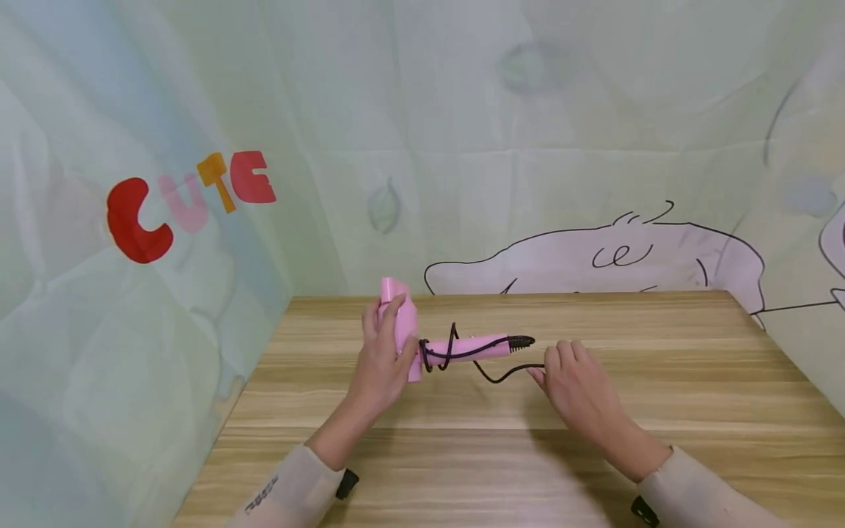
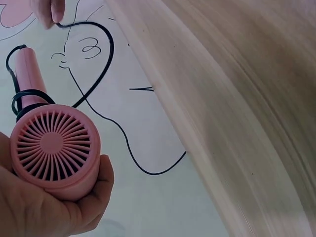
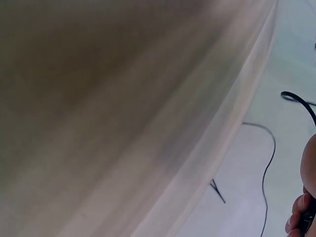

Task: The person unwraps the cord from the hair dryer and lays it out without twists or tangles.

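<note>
A pink hair dryer (image 1: 407, 326) is held above the table by my left hand (image 1: 381, 359), whose fingers curl round its body. In the left wrist view the round slotted vent of the hair dryer (image 2: 52, 143) faces the camera, with the palm (image 2: 44, 212) beneath it. Its handle points right in the head view, with black cord (image 1: 452, 356) looped loosely round it. From the loops one stretch of cord runs to my right hand (image 1: 581, 385), which grips it. In the right wrist view only the edge of the right hand (image 3: 308, 168) shows, with something black in its fingers.
A wood-grain table (image 1: 462, 455) lies under both hands. Behind and to the left hangs a pale printed cloth (image 1: 330, 183) with coloured letters and a line-drawn animal. Dark bands (image 1: 346, 484) sit at the cuffs of both sleeves.
</note>
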